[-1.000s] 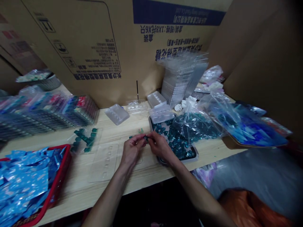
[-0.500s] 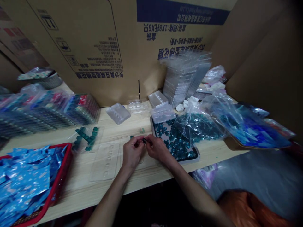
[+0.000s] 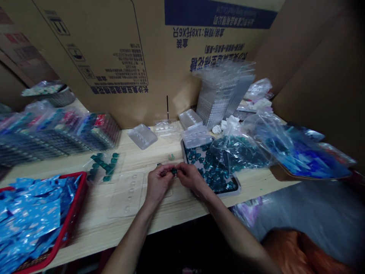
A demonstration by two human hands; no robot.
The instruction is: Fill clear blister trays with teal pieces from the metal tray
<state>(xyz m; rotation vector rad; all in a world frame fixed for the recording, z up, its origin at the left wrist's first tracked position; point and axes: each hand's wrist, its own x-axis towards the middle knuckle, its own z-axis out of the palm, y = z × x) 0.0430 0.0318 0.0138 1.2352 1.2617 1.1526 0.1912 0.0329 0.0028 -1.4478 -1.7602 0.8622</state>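
Observation:
My left hand (image 3: 157,184) and my right hand (image 3: 190,177) meet over the table, fingertips pinched together on a small dark green, shiny piece (image 3: 173,171). Its exact kind is too small to make out. Beneath the hands lies a clear plastic tray (image 3: 169,193), mostly hidden by them. Just right of my right hand is a shallow dark-lined tray (image 3: 238,187) of loose green glossy pieces (image 3: 212,171). To the left are a flat clear moulded tray (image 3: 127,196) and another clear tray holding several green pieces (image 3: 104,166).
A red basket (image 3: 82,190) of blue packets (image 3: 31,213) stands at the left front. Behind it are stacked filled packs (image 3: 57,133). Stacked clear trays (image 3: 213,102) and bags of green (image 3: 242,152) and blue pieces (image 3: 302,156) stand right. A cardboard wall (image 3: 159,64) closes the back.
The green piece shows more clearly between my fingertips. My fingers have shifted slightly around it, and both hands stay in nearly the same place.

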